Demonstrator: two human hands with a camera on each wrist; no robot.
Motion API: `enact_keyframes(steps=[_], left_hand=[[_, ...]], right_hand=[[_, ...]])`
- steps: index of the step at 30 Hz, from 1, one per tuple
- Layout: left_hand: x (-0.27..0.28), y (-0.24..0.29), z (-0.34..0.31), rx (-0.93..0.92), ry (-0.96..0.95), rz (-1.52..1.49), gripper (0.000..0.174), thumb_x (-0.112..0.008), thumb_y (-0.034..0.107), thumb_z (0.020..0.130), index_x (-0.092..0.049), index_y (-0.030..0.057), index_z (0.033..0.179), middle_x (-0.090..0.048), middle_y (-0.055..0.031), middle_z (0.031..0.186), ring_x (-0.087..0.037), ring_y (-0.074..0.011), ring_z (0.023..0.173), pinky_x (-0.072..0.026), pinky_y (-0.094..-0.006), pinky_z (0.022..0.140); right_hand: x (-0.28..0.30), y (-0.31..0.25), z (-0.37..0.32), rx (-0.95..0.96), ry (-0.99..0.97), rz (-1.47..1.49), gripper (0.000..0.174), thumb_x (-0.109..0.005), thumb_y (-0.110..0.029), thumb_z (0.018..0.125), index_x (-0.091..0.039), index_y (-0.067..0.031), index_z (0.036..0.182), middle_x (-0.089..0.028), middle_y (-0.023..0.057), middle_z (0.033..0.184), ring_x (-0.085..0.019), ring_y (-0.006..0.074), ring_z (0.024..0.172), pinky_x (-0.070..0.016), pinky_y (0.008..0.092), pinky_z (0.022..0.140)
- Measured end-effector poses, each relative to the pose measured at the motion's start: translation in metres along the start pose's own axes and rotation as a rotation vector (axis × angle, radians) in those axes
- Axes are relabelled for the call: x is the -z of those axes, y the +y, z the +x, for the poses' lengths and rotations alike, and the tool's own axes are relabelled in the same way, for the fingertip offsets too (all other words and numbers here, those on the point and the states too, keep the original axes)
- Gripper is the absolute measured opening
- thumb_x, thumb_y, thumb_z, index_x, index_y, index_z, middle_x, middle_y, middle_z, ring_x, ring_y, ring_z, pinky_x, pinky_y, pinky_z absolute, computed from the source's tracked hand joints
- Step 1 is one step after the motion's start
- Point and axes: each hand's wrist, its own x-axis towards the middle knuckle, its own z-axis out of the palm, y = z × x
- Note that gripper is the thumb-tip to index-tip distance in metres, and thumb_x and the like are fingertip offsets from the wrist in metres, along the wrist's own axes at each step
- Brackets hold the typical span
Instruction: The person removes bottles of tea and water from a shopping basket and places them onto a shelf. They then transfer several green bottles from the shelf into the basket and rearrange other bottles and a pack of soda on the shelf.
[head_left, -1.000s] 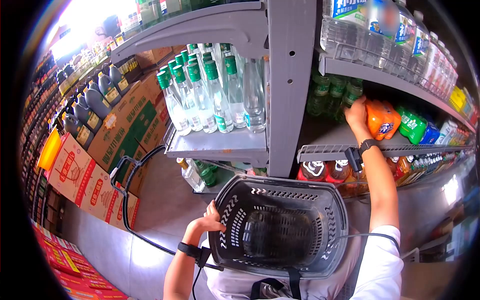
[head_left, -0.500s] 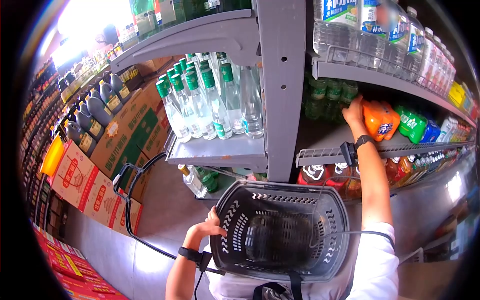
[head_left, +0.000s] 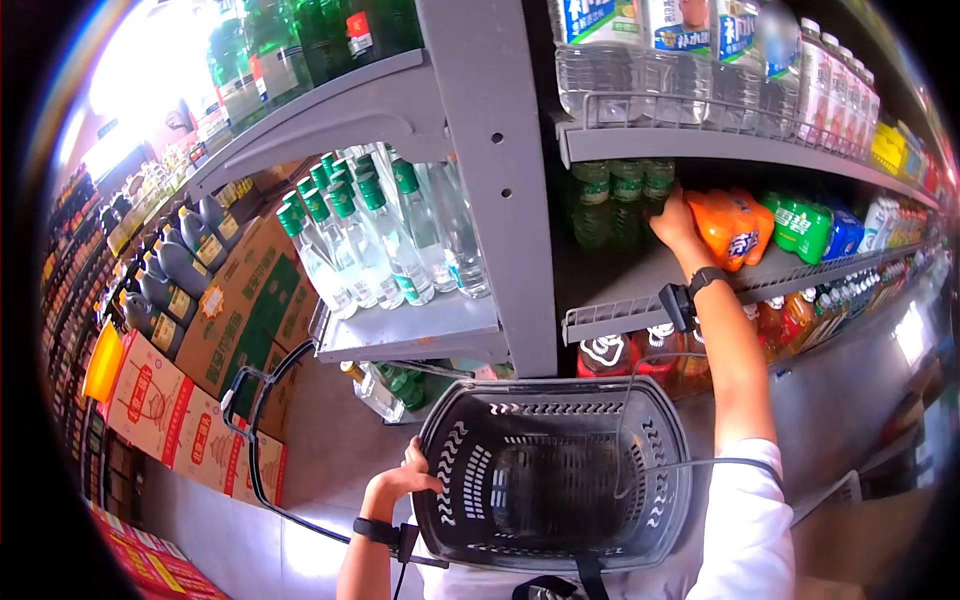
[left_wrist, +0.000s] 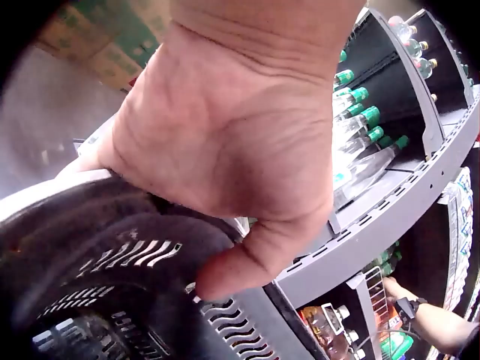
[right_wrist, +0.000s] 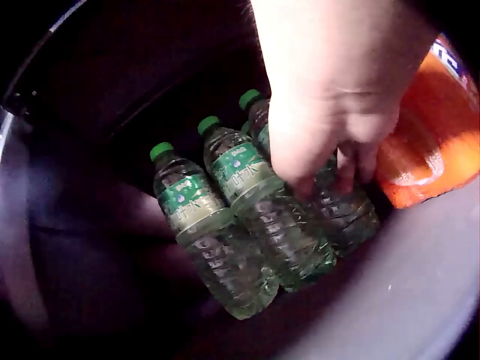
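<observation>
My left hand (head_left: 400,480) grips the side rim of a black basket (head_left: 548,384); in the left wrist view the thumb of that hand (left_wrist: 240,165) lies over the basket's slotted inner wall (left_wrist: 150,251). On the middle right shelf, my right hand (head_left: 677,226) holds the rightmost of several green-capped bottles, beside an orange pack (head_left: 733,232). The right wrist view shows the fingers of this hand (right_wrist: 330,127) curled round that bottle (right_wrist: 345,214), with two more bottles (right_wrist: 244,169) (right_wrist: 187,202) side by side to the left. The hand partly hides the held bottle.
A wire rail (head_left: 640,316) runs along the shelf's front edge, and a grey post (head_left: 503,240) stands left of it. Glass bottles (head_left: 375,240) crowd the left shelf. Green packs (head_left: 800,228) lie right of the orange one. Cartons (head_left: 165,410) stand on the floor at left.
The head view has turned, so the shelves appear farther left. My right hand stays at the rightmost green bottle, and my left hand still grips the basket rim.
</observation>
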Motion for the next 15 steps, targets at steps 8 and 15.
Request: enact_keyframes(steps=[8, 15], left_hand=[[0.011, -0.001, -0.003, -0.048, -0.181, -0.326, 0.132, -0.079, 0.022, 0.060, 0.019, -0.0134, 0.141, -0.026, -0.0301, 0.143, -0.025, -0.0333, 0.138, -0.0216, -0.0316, 0.113], [0.014, 0.009, -0.013, -0.077, -0.168, -0.423, 0.125, -0.076, 0.012, 0.062, 0.016, -0.0104, 0.142, -0.031, -0.0262, 0.139, -0.027, -0.0316, 0.136, -0.0231, -0.0315, 0.112]], right_hand=[[0.051, -0.003, -0.049, 0.022, 0.100, 0.146, 0.029, -0.068, -0.019, 0.081, -0.060, -0.0049, 0.105, -0.069, 0.0153, 0.085, -0.067, 0.0338, 0.081, -0.0525, 0.0416, 0.071], [0.055, -0.004, -0.046, -0.053, 0.022, 0.031, 0.019, -0.065, -0.021, 0.081, -0.064, -0.0028, 0.089, -0.069, 0.0180, 0.084, -0.067, 0.0356, 0.083, -0.0519, 0.0446, 0.073]])
